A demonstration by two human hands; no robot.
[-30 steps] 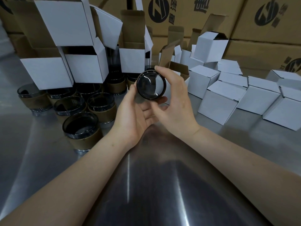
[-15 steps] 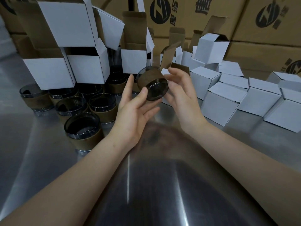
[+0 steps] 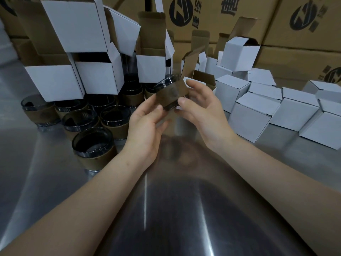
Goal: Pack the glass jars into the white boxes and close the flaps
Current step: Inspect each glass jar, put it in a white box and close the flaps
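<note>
Brushed steel table (image 3: 175,228), wall of printed brown cartons (image 3: 299,54) across the top of the frame. Hard to read: the held jar (image 3: 171,95) is tilted, rim toward upper left, and its base is hidden behind both thumbs. The left fingers under it are mostly out of sight. Rear jars in the cluster (image 3: 92,145) at centre left are covered by the open white boxes (image 3: 55,82) stacked over them, so no count is possible. Carton logos are cut off at the top edge. Left hand (image 3: 145,124): half open, thumb tip on the jar's brown sleeve at its lower left, fingers loosely curled below it. Right hand (image 3: 203,109): thumb on the sleeve's lower right, fingers curled round the far side. The jar is gripped between both hands, in the air above the table at frame centre. One open box (image 3: 203,78) with its flap up sits just behind the jar. Closed white boxes (image 3: 251,117) are packed along the right. Bare steel runs from below the hands to the bottom edge.
</note>
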